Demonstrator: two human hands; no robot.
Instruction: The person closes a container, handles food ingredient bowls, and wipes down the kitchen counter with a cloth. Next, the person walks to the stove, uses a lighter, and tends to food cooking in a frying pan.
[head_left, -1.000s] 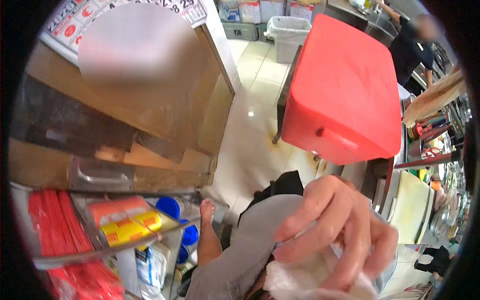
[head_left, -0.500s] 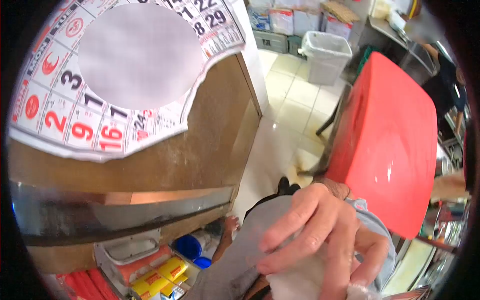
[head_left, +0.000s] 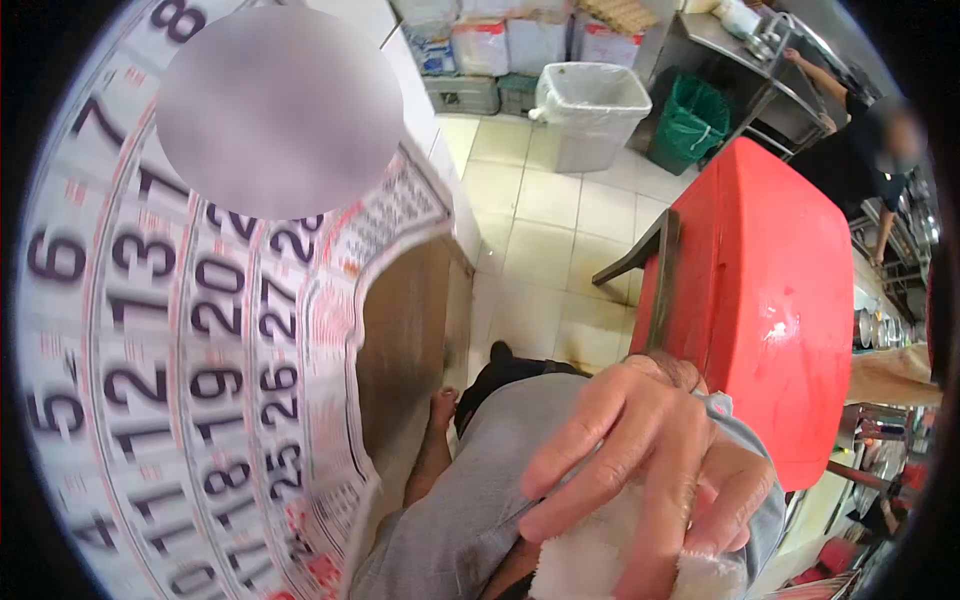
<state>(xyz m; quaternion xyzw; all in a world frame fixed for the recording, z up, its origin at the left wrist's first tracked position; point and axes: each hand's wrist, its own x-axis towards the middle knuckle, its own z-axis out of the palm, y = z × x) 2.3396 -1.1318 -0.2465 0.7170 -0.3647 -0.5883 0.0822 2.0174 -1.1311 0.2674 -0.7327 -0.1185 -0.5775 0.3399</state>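
Large in the lower right, my right hand (head_left: 650,450) is closed on a crumpled white cloth or tissue (head_left: 580,550), its fingers bent over the top. The cloth's lower part runs out of view. My left hand (head_left: 443,408), small and low beside my body, has loosely bent fingers with nothing visible in it. It is near the brown panel (head_left: 415,340). A wall calendar (head_left: 240,390) with large printed dates fills the left side, partly covered by a blurred patch.
A large red box (head_left: 780,320) stands just beyond my right hand, near a dark metal leg (head_left: 640,260). Farther back are a grey bin (head_left: 590,115), a green bin (head_left: 692,120) and stacked packages (head_left: 505,45). A person in dark clothes (head_left: 845,160) works by the counter at right.
The view has shifted, so the calendar now fills the left side and the shelf goods have left view. My right hand keeps hold of the white cloth; my left hand stays low.
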